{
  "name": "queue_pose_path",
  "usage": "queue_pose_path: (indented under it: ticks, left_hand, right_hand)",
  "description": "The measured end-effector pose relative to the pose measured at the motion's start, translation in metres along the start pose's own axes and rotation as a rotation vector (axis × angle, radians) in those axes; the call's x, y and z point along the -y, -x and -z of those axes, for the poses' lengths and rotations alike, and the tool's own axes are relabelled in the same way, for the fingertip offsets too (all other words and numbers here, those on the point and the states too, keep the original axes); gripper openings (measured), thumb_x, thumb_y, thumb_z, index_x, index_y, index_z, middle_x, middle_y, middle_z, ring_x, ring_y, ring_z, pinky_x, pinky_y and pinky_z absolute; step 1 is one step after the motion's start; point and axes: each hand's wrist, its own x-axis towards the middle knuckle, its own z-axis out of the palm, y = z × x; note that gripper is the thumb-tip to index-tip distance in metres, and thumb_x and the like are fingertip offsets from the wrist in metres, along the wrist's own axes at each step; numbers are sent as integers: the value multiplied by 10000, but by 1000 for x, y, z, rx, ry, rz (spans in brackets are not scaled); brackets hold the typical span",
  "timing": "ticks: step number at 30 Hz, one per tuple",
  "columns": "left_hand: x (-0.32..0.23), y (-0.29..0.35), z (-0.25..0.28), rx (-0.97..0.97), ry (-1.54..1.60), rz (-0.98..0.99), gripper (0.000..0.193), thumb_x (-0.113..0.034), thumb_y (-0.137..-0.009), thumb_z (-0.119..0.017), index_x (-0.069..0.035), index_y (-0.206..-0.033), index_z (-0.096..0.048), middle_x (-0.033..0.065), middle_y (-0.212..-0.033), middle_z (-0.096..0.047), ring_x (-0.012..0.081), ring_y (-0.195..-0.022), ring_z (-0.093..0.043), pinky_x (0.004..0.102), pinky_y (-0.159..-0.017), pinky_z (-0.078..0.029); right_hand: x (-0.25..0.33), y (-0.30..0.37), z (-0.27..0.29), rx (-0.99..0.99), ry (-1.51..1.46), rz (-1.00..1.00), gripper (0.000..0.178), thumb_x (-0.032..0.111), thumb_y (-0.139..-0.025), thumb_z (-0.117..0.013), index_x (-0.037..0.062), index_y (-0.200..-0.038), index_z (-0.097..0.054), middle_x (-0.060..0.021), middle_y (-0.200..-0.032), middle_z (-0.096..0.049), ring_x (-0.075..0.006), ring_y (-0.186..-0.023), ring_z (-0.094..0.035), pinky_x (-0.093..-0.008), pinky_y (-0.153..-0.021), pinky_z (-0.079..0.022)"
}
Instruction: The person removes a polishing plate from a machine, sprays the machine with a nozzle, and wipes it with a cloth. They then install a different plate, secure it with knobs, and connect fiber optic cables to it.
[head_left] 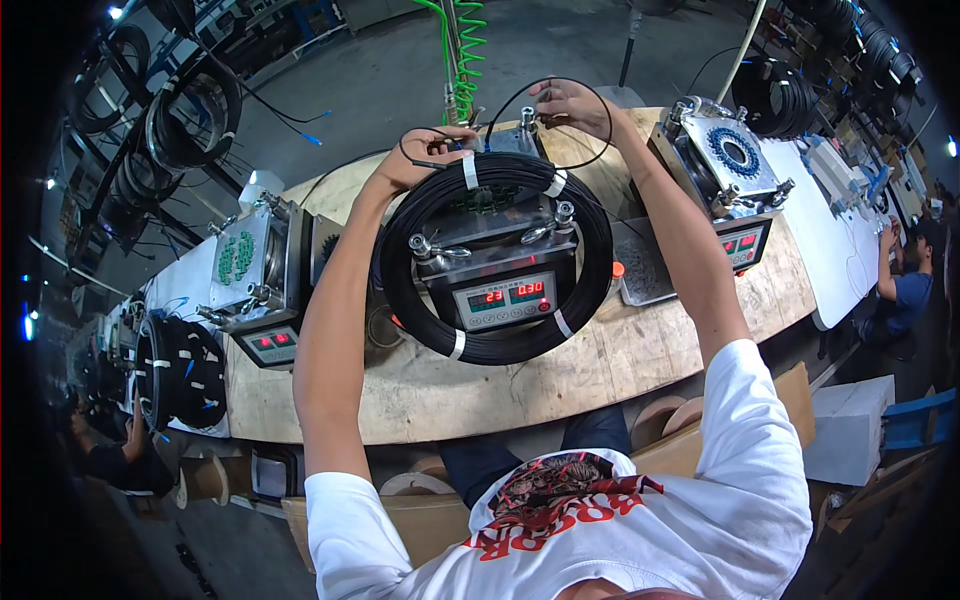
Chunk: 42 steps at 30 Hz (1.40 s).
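A thick coil of black cable (400, 232), bound with white bands, hangs around the front of the middle bench machine (470, 268), whose red digits show through the ring. At the coil's upper left edge, my left hand (428, 158) is closed with fingertips pinched on a thin black cable near a small blue connector. Farther right and higher, my right hand (574, 106) has its fingers curled on a loose loop of the same cable (611, 150). The loop arches between both hands above the coil. Fine detail at the fingertips is too small to tell.
Similar machines stand left (262, 275) and right (735, 165) on the curved wooden bench (640, 350). A metal tray (645, 262) and an orange-capped bottle (617, 272) sit near the coil. A green spiral hose (465, 60) hangs behind. Other people work at both sides.
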Motion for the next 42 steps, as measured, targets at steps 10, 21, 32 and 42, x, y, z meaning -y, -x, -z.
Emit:
queue_pose_path:
  ticks: [10, 21, 32, 42]
  left_hand:
    - [3, 1, 2, -12, -29, 30, 308, -173, -894, -717, -48, -1175, -720, 3, -1093, -690, 22, -752, -459, 184, -667, -405]
    - [10, 4, 2, -27, 67, -76, 260, -162, -866, -741, -5, -1073, -741, 137, -1237, -666, 154, -1000, -628, 276, -831, -495]
    - [17, -7, 8, 102, 169, -235, 291, -76, -857, -742, -43, -1145, -720, 52, -1152, -694, 91, -878, -597, 248, -807, -484]
    - [19, -8, 55, -272, -4, -28, 308, -114, -887, -653, -74, -1187, -713, 58, -1122, -718, 189, -1013, -657, 306, -910, -511]
  right_hand:
    - [-8, -30, -18, -215, 405, -71, 424, 347, -895, -711, 25, -1143, -587, 26, -735, -559, -55, -579, -504, -227, -450, -355]
    - [-3, -15, -17, 30, 34, -39, 373, 256, -982, -610, 33, -1275, -554, 36, -819, -545, -47, -674, -482, -187, -570, -359]
    - [-26, 6, -12, -544, 637, 369, 295, 262, -956, -642, -17, -1044, -610, -102, -758, -649, -109, -588, -554, -280, -533, -448]
    - [47, 165, -146, -803, 737, 304, 120, 71, -925, -568, -13, -933, -654, -148, -804, -613, -308, -727, -589, -412, -680, -440]
